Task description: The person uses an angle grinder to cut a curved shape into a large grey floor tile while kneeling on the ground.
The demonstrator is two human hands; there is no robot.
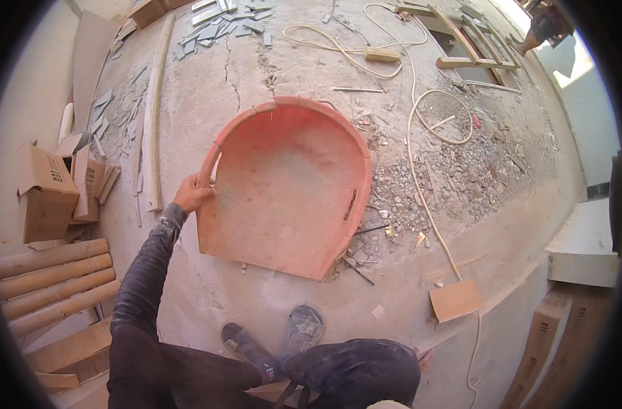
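Note:
A large orange-red plastic scoop (277,184), with a raised curved rim and a flat straight front edge, rests on the dusty concrete floor ahead of my feet. My left hand (194,193) is closed round the rim at its left handle slot. Its open edge faces me. Another slot shows in the scoop's right wall. Of my right hand (426,357) only a little skin shows beside my right knee; the knee hides most of it and its fingers cannot be made out. Grey rubble (433,184) lies right beside the scoop's right side.
A pale hose (420,177) winds across the rubble, passing a small brown board (456,300). Cardboard boxes (49,191) and stacked rolls (55,269) stand left, near a long wooden beam (158,116). Broken tiles (222,31) and a wooden frame (471,48) lie far off.

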